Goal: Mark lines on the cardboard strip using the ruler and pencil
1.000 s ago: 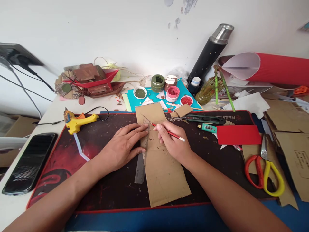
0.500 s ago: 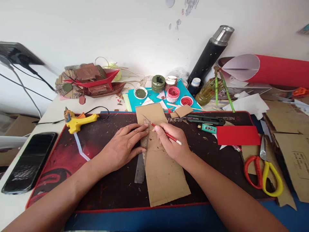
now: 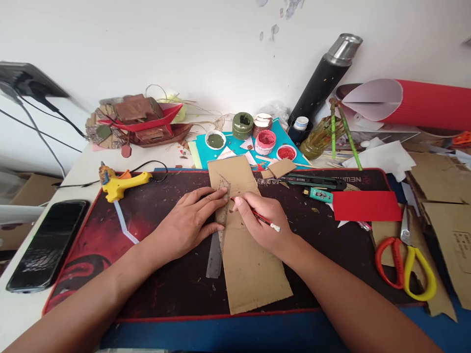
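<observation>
Both our hands work mid-mat: left hand [image 3: 187, 223] spread flat, pressing ruler [image 3: 218, 239] onto cardboard strip [image 3: 250, 260]; right hand [image 3: 263, 220] clamped on red pencil [image 3: 265, 220], tip against ruler's right edge. Scissors [image 3: 408, 264] lie far right.

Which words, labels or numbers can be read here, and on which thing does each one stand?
"NEWMEN", seen upside down: on the far edge of the black desk mat.
White characters on the desk mat: too small to read.
Print on the cardboard sheet: blurred.
Marks on the ruler: too small.
</observation>
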A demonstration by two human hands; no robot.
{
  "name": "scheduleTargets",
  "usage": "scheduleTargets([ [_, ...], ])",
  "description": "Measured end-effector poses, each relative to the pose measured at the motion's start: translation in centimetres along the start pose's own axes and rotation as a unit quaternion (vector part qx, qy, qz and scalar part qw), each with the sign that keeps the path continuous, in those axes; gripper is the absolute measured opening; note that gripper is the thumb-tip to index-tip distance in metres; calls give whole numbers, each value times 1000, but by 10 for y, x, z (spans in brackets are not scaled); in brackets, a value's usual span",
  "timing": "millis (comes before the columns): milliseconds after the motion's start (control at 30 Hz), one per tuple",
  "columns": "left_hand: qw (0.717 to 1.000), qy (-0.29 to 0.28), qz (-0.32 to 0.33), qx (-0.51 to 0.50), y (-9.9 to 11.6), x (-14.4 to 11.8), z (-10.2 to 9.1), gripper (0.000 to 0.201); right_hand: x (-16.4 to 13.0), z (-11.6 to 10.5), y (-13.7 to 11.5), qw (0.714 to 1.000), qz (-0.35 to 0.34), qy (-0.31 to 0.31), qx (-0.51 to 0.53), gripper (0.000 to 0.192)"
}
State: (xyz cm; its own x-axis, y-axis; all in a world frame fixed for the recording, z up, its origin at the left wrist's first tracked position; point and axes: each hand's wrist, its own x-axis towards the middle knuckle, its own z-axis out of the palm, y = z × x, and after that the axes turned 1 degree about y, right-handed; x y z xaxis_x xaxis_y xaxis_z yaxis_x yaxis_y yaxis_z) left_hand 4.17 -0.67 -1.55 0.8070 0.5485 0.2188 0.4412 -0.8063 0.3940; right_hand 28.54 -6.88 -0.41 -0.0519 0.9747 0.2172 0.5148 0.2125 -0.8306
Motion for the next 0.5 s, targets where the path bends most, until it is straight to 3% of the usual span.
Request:
scheduleTargets([
  [500, 1000, -15, -14, -12, 1, 1, -3, 53, -3, -1, -7, 999, 15, -32, 27, 52],
])
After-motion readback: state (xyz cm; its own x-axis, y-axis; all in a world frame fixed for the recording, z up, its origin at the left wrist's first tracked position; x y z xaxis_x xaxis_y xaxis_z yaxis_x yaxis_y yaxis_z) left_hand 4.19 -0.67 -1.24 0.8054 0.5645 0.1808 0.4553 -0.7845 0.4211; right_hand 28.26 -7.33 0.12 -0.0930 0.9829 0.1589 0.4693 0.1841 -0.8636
